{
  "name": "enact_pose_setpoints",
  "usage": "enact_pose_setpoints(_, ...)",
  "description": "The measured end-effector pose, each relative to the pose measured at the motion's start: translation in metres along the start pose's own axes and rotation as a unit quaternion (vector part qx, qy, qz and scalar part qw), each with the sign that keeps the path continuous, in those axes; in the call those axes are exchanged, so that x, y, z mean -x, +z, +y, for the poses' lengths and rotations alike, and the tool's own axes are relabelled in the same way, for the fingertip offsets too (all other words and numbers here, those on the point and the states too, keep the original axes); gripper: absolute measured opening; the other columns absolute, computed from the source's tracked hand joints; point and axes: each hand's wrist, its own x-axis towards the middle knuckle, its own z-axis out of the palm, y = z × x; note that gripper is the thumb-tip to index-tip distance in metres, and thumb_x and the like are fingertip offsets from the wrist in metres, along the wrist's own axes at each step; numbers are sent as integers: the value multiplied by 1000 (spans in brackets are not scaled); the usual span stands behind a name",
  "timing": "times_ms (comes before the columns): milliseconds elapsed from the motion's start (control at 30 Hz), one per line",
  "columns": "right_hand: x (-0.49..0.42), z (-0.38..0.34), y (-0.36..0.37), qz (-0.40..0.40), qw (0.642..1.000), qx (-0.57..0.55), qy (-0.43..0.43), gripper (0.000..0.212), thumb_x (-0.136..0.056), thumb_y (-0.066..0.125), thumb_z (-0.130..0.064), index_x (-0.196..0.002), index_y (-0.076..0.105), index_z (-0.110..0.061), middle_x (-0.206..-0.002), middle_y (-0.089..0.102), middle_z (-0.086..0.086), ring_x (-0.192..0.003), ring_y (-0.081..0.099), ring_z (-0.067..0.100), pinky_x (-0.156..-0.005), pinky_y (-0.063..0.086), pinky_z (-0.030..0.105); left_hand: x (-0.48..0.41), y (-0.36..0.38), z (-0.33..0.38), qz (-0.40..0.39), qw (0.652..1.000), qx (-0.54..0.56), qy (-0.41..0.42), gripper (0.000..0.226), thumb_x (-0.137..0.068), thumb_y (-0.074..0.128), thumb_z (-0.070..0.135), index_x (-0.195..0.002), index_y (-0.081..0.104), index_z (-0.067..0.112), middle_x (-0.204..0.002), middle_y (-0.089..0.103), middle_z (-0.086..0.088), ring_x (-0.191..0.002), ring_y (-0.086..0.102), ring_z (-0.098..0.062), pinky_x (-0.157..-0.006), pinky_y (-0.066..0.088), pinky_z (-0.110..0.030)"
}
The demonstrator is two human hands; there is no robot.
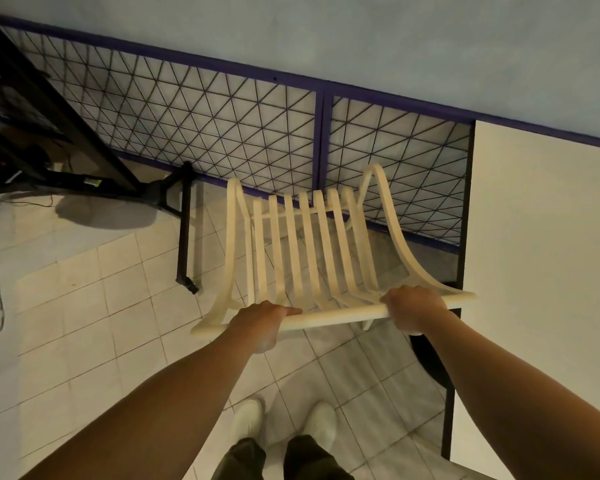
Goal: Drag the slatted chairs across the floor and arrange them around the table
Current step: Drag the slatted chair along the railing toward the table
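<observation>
Head view: cream slatted chair (309, 251) seen from above and behind, both hands on its top rail (333, 317). Left hand (262, 318) lies over the rail left of centre, fingers wrapped on top, thumb hidden under. Right hand (414, 308) is clamped round the rail near its right end, fingers curled fully over. The chair's right side is just beside the white table (541, 271) with its dark edge; its seat front points at the blue mesh fence (222, 126). Chair legs aren't visible, so can't tell if it's tilted or flat on the tiled floor (94, 306).

Judgement: mid-drag, close to the table's side but not tucked in.

To do it well:
- Keep both grips symmetric on the rail so the chair doesn't yaw into the table edge.
- Tip back slightly, slide on the rear legs; tile grout lines may catch.
- Mind the black stand leg (184, 233), left of the chair.
- Own feet (284, 424) are right behind the chair; step clear before pulling.
</observation>
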Motion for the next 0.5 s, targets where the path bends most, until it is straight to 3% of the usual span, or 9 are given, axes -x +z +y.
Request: enact_pose_setpoints(500,7,-73,7,12,996,-67,63,42,-91,65,-23,-132,58,-24,-112,65,0,-104,64,23,-96,51,42,12,-23,-66,-12,998,-36,51,75,-96,57,5,-152,34,49,-126,58,-6,-108,62,-29,-84,51,-38)
